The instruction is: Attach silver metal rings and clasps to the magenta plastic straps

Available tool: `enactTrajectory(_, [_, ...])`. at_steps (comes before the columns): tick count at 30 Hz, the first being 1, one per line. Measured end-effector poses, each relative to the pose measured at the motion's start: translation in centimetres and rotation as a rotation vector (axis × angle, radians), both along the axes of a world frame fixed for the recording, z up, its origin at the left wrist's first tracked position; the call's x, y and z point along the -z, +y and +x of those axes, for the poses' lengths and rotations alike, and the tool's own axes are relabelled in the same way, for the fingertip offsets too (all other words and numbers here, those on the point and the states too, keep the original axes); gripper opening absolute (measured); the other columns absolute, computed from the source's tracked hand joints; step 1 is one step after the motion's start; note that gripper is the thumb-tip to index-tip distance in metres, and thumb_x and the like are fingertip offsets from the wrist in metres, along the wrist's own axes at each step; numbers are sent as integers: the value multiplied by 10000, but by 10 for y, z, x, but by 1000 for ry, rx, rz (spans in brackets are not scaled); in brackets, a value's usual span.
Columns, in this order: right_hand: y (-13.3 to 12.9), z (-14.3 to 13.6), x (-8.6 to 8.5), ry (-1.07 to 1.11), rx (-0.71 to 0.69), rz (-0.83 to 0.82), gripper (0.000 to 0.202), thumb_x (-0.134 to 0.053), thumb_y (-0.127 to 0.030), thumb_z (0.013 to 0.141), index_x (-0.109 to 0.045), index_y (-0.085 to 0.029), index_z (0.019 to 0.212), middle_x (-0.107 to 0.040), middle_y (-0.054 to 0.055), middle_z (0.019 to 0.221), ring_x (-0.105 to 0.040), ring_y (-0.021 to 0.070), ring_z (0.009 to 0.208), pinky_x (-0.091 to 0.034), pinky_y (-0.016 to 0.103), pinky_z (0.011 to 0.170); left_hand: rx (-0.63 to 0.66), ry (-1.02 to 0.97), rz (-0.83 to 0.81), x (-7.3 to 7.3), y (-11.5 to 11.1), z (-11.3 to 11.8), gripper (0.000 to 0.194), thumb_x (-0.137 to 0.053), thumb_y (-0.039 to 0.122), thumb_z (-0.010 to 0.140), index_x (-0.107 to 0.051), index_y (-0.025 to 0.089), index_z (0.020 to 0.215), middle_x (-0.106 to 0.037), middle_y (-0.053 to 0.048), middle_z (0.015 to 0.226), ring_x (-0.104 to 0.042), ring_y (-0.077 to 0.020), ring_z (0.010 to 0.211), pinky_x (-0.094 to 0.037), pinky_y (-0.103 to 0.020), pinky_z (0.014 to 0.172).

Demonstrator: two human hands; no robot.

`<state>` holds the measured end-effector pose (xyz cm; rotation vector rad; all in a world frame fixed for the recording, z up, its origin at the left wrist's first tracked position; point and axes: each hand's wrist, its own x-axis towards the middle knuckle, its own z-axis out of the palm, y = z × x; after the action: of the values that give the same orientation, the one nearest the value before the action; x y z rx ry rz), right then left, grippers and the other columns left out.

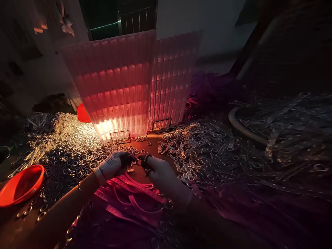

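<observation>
My left hand wears a white dotted glove with dark fingertips, its fingers pinched together. Opposite it, my right hand, also in a white glove with dark finger coverings, is closed in a pinch. The fingertips nearly meet above the brown tabletop. Whatever lies between them is too small and dark to name. Pink straps lie in a bundle just below both hands. Small metal rings are scattered right beyond the fingertips.
A large heap of metal rings spreads to the left, near a red bowl. Metal chain pieces pile up on the right. Two translucent ribbed panels stand behind on wire stands, with a bright glow at the lower left.
</observation>
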<state>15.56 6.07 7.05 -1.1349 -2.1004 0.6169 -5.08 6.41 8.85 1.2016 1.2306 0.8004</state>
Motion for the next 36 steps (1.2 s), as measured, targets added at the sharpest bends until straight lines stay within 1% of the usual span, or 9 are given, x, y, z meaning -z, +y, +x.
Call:
enactTrajectory(6, [-6, -10, -4, -371, 39, 192, 198, -504, -108, 787, -668, -167, 882, -692, 65, 804, -576, 161, 675, -289, 277, 596, 37, 59, 16, 5, -20, 14, 280, -567, 429, 861, -517, 188, 729, -388, 75, 436, -328, -68, 342, -235, -199, 373])
enactTrajectory(9, [-5, -9, 7, -460, 90, 221, 182, -506, -95, 772, -661, -156, 844, -686, 76, 789, -579, 170, 671, -280, 290, 593, 111, 287, 220, 12, -17, 23, 143, -595, 247, 806, -565, 165, 692, -513, 28, 546, -430, -80, 479, -298, -202, 463])
enactTrajectory(11, [-4, -6, 12, -473, 150, 220, 185, -501, -82, 762, -657, -156, 825, -682, 85, 790, -591, 181, 698, -296, 289, 607, 142, 370, 337, 18, -16, 27, 66, -590, 122, 746, -599, 152, 688, -577, 5, 637, -464, -88, 576, -331, -200, 522])
enactTrajectory(13, [-4, -3, 13, -470, 166, 208, 194, -494, -84, 765, -655, -163, 840, -687, 96, 835, -608, 193, 742, -319, 284, 626, 143, 357, 316, 23, -17, 29, 131, -526, 69, 741, -631, 143, 713, -569, 2, 611, -476, -95, 561, -351, -204, 518])
enactTrajectory(17, [-4, 5, 3, -506, 15, 20, 223, -520, -105, 771, -642, -179, 942, -706, 74, 888, -640, 200, 777, -344, 266, 619, 118, 218, 168, 31, -23, 27, 241, -445, 53, 764, -677, 107, 800, -531, 13, 537, -458, -87, 445, -359, -207, 459])
enactTrajectory(21, [-4, 6, 2, -640, 6, -136, 191, -530, -110, 822, -635, -173, 969, -733, 85, 834, -685, 223, 746, -282, 275, 557, 113, 333, 302, 39, -26, 28, 176, -518, 24, 715, -669, 115, 724, -609, -5, 622, -533, -104, 567, -386, -204, 527])
enactTrajectory(29, [-22, 7, 24, -777, -14, 19, 145, -517, -229, 915, -642, -175, 862, -704, 121, 654, -709, 301, 641, -193, 322, 499, 339, 690, 513, 51, -26, 36, 224, -557, 11, 691, -692, 151, 804, -687, -10, 714, -599, -134, 648, -413, -206, 575])
enactTrajectory(33, [-24, 12, 23, -778, -29, 96, 205, -517, -319, 928, -636, -178, 838, -657, 106, 570, -674, 280, 550, -181, 322, 482, 360, 697, 546, 42, -25, 37, 158, -584, 28, 719, -670, 153, 766, -684, -5, 718, -595, -124, 637, -413, -195, 559])
enactTrajectory(36, [-22, 16, 16, -776, -6, 183, 152, -551, -295, 881, -631, -186, 811, -645, 93, 559, -655, 257, 540, -197, 314, 496, 434, 657, 570, 17, -22, 24, 140, -606, 57, 785, -692, 164, 810, -721, 0, 788, -619, -116, 692, -439, -189, 616])
